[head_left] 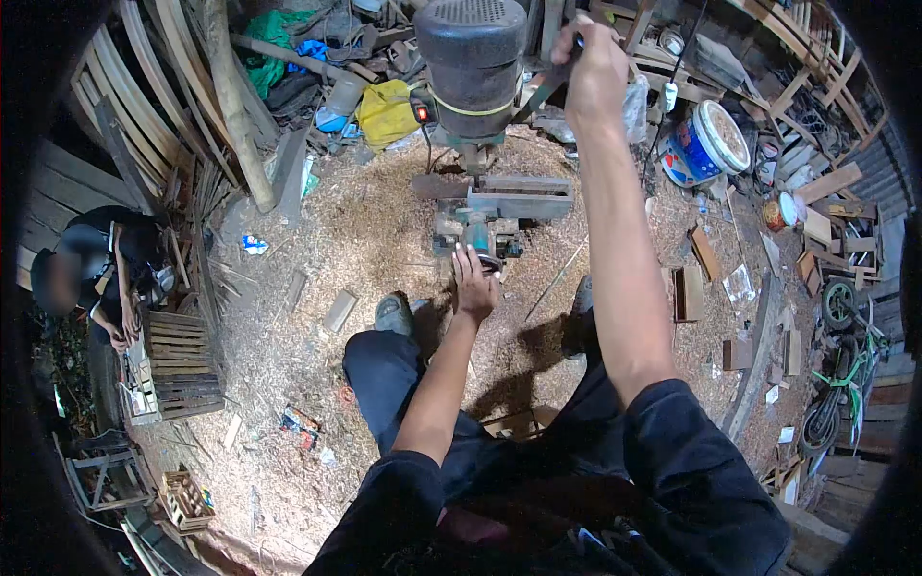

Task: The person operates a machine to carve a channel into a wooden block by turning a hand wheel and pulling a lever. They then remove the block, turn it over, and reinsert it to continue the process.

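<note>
A mortising machine or drill press stands before me, its dark motor housing (471, 67) ringed by a yellow band. My right hand (595, 82) is raised at the upper right, fingers wrapped round the end of the machine's lever (545, 94). Low on the machine, my left hand (473, 285) rests on a handwheel (491, 261), fingers over its rim. Just beyond it is a green vise body (474, 233). A grey metal channel-shaped piece (523, 198) lies across the worktable, with a brown wooden piece (437, 187) at its left. The bit's tip is hard to make out.
A red switch (422, 113) glows on the motor's left. Wood shavings (375, 221) cover the ground. A paint bucket (706, 144) stands at right, among scattered wood blocks (688, 294). Another person (106, 259) sits at far left by a slatted wooden piece (178, 360).
</note>
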`<control>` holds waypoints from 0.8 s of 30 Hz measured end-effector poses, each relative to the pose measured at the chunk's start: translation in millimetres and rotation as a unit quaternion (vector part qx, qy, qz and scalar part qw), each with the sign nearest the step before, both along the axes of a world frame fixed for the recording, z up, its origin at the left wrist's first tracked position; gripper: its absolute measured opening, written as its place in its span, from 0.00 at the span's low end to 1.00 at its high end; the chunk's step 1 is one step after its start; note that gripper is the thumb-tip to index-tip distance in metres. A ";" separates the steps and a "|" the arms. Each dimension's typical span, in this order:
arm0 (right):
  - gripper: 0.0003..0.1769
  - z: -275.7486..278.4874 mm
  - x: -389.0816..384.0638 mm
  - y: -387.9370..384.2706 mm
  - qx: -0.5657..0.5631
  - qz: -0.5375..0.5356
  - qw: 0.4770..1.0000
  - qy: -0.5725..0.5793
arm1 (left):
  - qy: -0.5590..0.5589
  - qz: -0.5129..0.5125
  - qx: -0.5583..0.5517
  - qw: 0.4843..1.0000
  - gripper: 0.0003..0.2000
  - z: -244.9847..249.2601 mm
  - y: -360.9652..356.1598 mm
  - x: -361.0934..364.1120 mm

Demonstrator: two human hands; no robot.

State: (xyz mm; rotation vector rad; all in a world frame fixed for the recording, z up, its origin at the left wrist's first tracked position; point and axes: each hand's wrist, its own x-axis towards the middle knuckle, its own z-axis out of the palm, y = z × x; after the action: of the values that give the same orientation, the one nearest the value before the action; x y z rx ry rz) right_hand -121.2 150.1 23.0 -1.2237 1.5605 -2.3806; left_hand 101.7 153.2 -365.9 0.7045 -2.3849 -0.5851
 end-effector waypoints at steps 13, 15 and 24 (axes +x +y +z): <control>0.21 -76.9 86.7 79.9 -0.002 0.041 0.999 0.028 | -0.066 0.020 0.048 0.996 0.47 2.1 -2.8 5.8; 0.28 -59.9 75.3 84.9 0.095 0.083 0.992 0.006 | -0.086 0.025 0.040 0.995 0.48 6.1 -6.1 3.4; 0.19 23.6 66.7 52.7 0.634 0.022 0.769 0.079 | -0.130 -0.068 0.090 0.985 0.32 -22.8 -54.5 7.5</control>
State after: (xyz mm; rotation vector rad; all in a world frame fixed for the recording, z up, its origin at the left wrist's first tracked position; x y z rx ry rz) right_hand -54.5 202.8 46.6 -0.9889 2.3693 -0.6562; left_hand 109.2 98.7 -388.7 0.7372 -2.6629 -0.8175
